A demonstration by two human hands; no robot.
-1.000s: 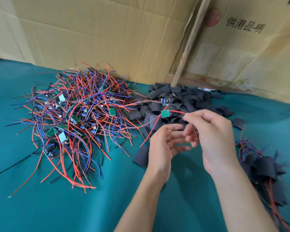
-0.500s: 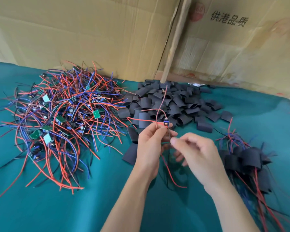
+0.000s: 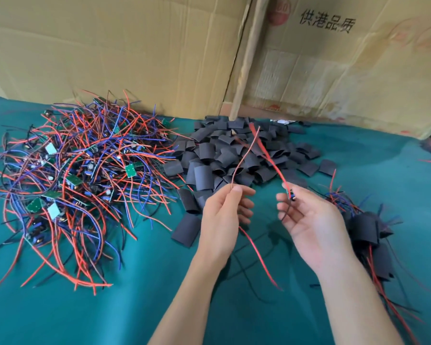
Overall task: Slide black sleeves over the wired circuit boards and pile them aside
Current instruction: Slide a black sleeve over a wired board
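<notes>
My hands have drawn apart since a moment ago. My left hand (image 3: 223, 215) now pinches one thin red lead (image 3: 243, 158), while my right hand (image 3: 309, 220) pinches the small wired board (image 3: 291, 195) between thumb and forefinger. I judge the wires untangled and ready for sleeving. The loose black sleeves (image 3: 234, 155) lie at twelve o'clock on the desk (image 3: 110, 314), the finished pile (image 3: 366, 227) at three.
</notes>
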